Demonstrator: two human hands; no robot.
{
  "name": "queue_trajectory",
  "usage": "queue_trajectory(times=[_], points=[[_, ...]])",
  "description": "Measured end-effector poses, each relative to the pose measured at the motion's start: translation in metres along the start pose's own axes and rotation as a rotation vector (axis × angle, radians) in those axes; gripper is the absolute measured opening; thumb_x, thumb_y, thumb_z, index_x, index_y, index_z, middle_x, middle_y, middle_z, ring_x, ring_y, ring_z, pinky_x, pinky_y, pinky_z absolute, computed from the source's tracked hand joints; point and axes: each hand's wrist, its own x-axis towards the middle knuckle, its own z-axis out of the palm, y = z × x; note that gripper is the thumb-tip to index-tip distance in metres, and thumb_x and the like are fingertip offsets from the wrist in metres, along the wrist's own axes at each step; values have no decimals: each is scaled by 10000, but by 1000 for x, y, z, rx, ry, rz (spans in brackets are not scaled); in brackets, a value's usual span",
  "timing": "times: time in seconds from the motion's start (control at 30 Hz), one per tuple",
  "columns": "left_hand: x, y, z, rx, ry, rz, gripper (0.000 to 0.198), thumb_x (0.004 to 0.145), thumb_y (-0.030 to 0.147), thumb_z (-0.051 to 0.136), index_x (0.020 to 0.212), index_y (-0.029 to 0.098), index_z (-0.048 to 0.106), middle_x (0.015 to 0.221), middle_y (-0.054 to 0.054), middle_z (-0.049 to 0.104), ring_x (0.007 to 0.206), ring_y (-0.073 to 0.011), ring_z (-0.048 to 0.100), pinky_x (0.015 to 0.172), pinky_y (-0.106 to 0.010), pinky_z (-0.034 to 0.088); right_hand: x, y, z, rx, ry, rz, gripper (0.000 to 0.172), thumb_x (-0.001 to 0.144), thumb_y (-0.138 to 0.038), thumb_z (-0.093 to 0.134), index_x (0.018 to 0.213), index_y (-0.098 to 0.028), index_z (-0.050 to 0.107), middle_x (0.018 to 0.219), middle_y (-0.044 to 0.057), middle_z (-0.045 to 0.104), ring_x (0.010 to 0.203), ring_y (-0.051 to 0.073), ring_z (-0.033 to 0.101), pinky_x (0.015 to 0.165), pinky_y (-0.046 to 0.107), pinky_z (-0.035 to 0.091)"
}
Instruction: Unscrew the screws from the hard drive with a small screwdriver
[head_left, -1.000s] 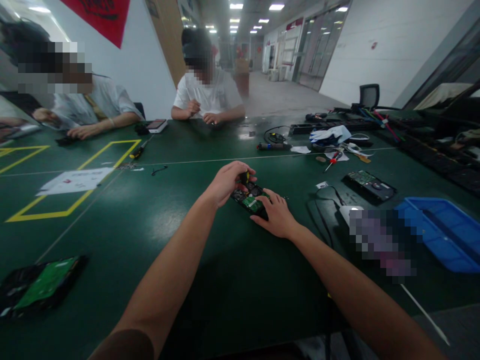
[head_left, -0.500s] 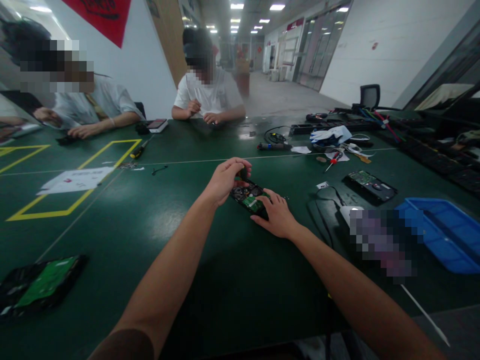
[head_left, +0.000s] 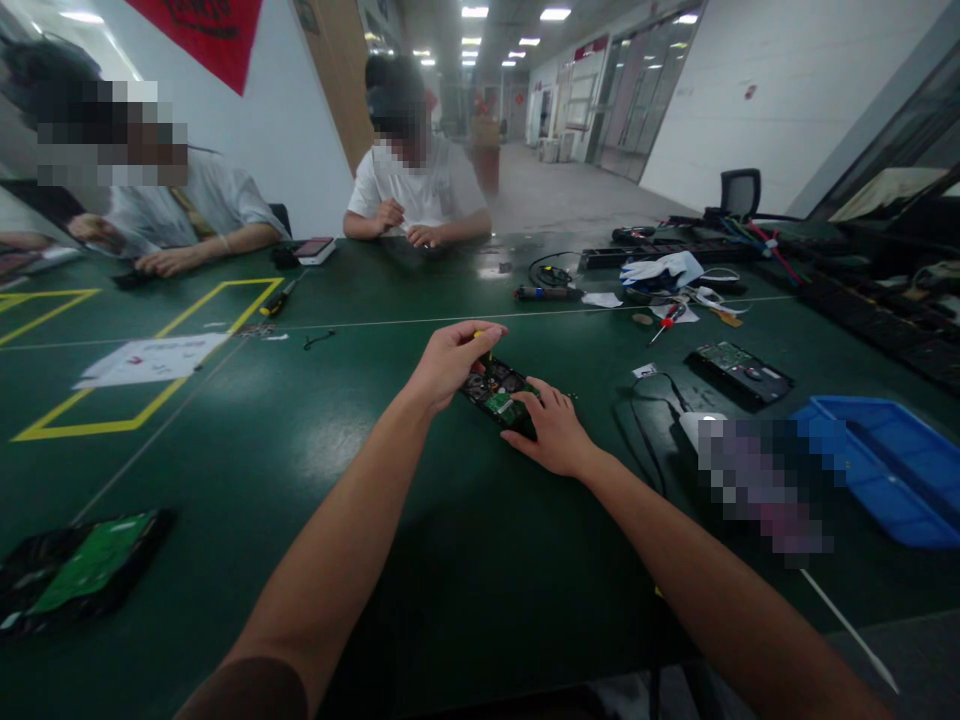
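My left hand point(head_left: 450, 362) is closed in a pinch around a small screwdriver point(head_left: 486, 345) with a yellow part at its top. The screwdriver stands nearly upright, its lower end over an opened black device with a green circuit board point(head_left: 501, 402). Whether the tip touches the device is too small to tell. My right hand point(head_left: 555, 428) grips the near right end of that device, thumb at the near edge and fingers across its top. The device lies on the dark green table point(head_left: 420, 560), partly covered by both hands.
Left lies another green-board device point(head_left: 90, 565); right, a black one point(head_left: 739, 372) beside a blue tray point(head_left: 885, 470). A cable point(head_left: 660, 440) runs near my right forearm. Farther back are a red screwdriver point(head_left: 667, 322), gloves point(head_left: 660, 270) and two people seated opposite.
My left hand has turned slightly and its fingers have shifted, so the screwdriver's yellow part now shows. My right hand and the device have stayed put.
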Motion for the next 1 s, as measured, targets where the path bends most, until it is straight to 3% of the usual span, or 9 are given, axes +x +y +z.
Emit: queue_trajectory(times=[0.2,0.5,0.63,0.8,1.0], points=[[0,1,0,-51,-22,1,272,865,364,740,1091,214,719,937,-46,662,814,-146,597,620,-233,486,0,0,0,2,-4,8,640,940,-651,583,1433,-248,516,1616,171,351,1452,399,381,1169,612,319],[1,-1,0,-161,12,-2,247,849,314,764,991,197,599,957,-37,635,874,-157,671,692,-275,573,0,0,0,2,-17,14,657,941,-664,568,1451,-256,501,1626,164,336,1459,406,376,1174,626,309],[-1,1,1,-188,-2,-6,237,864,298,749,1023,199,603,969,-45,641,921,-177,692,706,-283,581,0,0,0,4,-11,10,643,944,-656,569,1448,-263,504,1628,159,337,1463,403,370,1176,625,308],[-3,3,1,-191,-29,-12,238,891,328,708,1087,211,643,1035,-72,682,993,-205,685,608,-229,522,0,0,0,1,-4,3,634,948,-654,567,1440,-259,513,1617,169,338,1467,399,365,1177,615,313],[-2,5,-2,-95,2,-16,202,880,298,679,1047,203,743,1098,-73,707,950,-177,631,607,-220,491,-2,-2,0,-11,30,36,644,928,-659,601,1445,-283,526,1570,192,338,1466,409,351,1147,606,344]])
